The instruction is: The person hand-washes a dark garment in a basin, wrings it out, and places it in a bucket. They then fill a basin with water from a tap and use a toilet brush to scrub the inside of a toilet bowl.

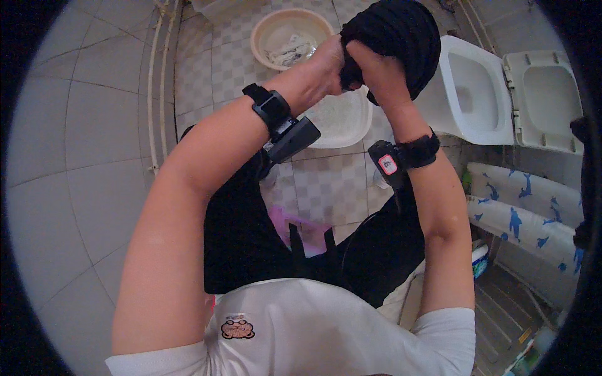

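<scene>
Both of my hands are raised in front of me, gripping a bunched black cloth garment (400,33). My left hand (327,63) clasps its lower left part, and some of its fingers are hidden by the cloth. Beside it, my right hand (383,75) holds the same gathered part, with its fingers partly covered by black fabric. The rest of the garment bulges above and to the right of my hands. Below them on the floor stands a white basin (338,138) with what looks like water in it. Farther off, a pale orange basin (256,44) holds wet, light-coloured cloth (291,51).
A white toilet (454,94) with its lid raised stands to the right. Pipes (157,94) run along the tiled wall at left. A translucent purple plastic item (308,230) lies between my legs. Dolphin-patterned sheeting (517,207) hangs at right. Black devices are strapped to both wrists.
</scene>
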